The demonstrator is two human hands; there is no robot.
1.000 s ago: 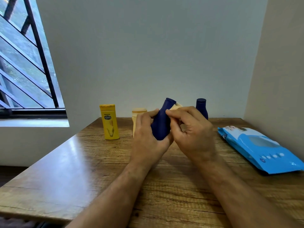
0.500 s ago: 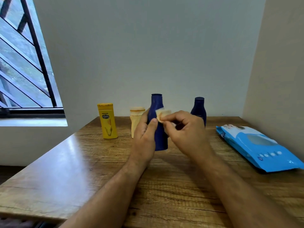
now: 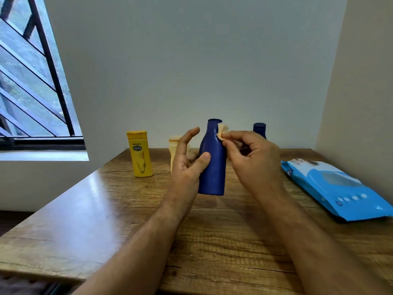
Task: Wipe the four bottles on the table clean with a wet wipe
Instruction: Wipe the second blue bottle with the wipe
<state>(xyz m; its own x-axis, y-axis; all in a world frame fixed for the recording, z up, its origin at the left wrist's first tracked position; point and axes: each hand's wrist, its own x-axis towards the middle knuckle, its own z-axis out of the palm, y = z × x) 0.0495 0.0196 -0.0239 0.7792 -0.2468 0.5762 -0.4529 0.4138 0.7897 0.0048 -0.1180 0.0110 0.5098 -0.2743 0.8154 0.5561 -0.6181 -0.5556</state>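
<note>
1. Head view: our left hand (image 3: 187, 165) has loosened since half a second ago. Then its fingers wrapped the tall blue bottle (image 3: 212, 162); now the fingers are spread and lifted off, and only the thumb tip touches the bottle's left side.
2. The tall blue bottle stands upright on the wooden table (image 3: 89, 220), as it did half a second ago; a second ago it was tilted and lifted in both hands.
3. Our right hand (image 3: 253, 158) pinches the wet wipe (image 3: 222, 130) between thumb and forefinger, its other fingers curled in. The wipe is a small cream wad pressed to the bottle's neck at the 2 o'clock side, slightly higher on the neck than before.
4. Along the back edge, unchanged: yellow bottle (image 3: 140, 154) at 10 o'clock from the tall blue one, cream bottle (image 3: 175, 150) just beside our left hand and partly hidden by it, small blue bottle (image 3: 259, 129) at 1 o'clock behind our right hand.
5. Writing: the yellow bottle carries a dark oval badge that looks like "Vaseline", blurred. The tall blue bottle shows no label on our side.
6. Blue wipes packet (image 3: 338, 188) lies flat at 3 o'clock near the right wall; its print is too small to read.
7. Barred window (image 3: 32, 81) at 9 o'clock.
</note>
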